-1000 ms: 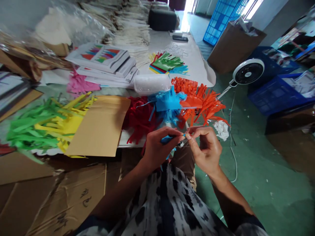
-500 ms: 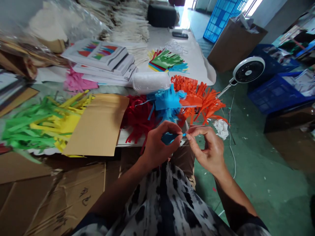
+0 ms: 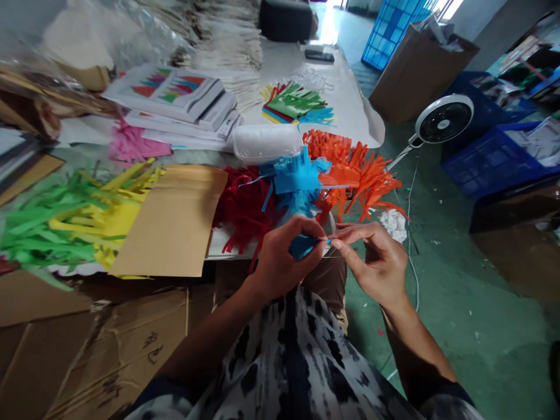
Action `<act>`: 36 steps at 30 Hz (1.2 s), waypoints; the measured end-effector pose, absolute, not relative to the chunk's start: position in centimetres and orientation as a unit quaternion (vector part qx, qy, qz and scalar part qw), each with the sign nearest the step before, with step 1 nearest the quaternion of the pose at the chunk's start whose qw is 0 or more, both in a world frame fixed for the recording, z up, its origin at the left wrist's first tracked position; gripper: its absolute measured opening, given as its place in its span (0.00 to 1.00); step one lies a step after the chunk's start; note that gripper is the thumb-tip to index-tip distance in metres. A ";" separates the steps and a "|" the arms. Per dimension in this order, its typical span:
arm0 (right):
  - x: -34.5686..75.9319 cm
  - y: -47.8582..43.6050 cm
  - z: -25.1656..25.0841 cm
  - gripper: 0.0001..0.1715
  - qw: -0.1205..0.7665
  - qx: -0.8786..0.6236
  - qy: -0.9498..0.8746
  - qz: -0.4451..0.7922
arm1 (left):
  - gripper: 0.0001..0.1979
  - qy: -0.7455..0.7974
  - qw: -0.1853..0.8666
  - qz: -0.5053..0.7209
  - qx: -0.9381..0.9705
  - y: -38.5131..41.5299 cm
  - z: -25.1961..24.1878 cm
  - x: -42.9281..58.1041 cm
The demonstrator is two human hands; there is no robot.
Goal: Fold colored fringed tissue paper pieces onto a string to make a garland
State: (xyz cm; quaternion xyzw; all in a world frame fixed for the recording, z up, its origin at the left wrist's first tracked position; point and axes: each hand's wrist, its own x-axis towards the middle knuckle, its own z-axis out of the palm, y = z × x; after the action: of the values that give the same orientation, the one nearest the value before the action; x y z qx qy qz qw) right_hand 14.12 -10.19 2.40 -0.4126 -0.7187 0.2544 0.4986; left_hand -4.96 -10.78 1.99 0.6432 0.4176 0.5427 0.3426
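Blue paper (image 3: 301, 247) sits inside pinching left hand (image 3: 279, 256), its tip pinched by right hand (image 3: 383, 265).

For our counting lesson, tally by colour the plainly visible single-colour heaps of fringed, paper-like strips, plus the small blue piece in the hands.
Green heap of fringed, paper-like strips: 1
Yellow heap: 1
Pink heap: 1
Dark red heap: 1
Light blue heap: 1
Orange heap: 1
Small blue piece pinched by left hand and right hand: 1
Total: 7
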 end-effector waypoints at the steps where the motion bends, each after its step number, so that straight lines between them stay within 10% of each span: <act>1: 14.1 -10.2 2.4 0.08 0.498 -0.413 -0.717 0.258 | 0.05 0.420 0.337 0.543 0.644 -10.8 2.0 -4.9; 9: 13.6 -9.9 2.1 0.19 0.519 -0.442 -0.640 0.356 | 0.06 0.421 0.410 0.586 0.558 -10.7 2.0 -4.2; 15: 13.5 -10.0 2.4 0.01 0.515 -0.458 -0.635 0.348 | 0.07 0.423 0.426 0.603 0.525 -10.7 2.2 -3.6; 36: 13.2 -10.0 1.6 0.07 0.511 -0.466 -0.620 0.371 | 0.05 0.462 0.418 0.566 0.540 -10.5 2.1 -3.6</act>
State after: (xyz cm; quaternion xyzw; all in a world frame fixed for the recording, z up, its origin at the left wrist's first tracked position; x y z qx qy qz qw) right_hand 13.21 -10.04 1.61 -0.4658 -0.6198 0.3714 0.5108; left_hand -3.62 -10.47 2.10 0.5395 0.4622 0.5660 0.4183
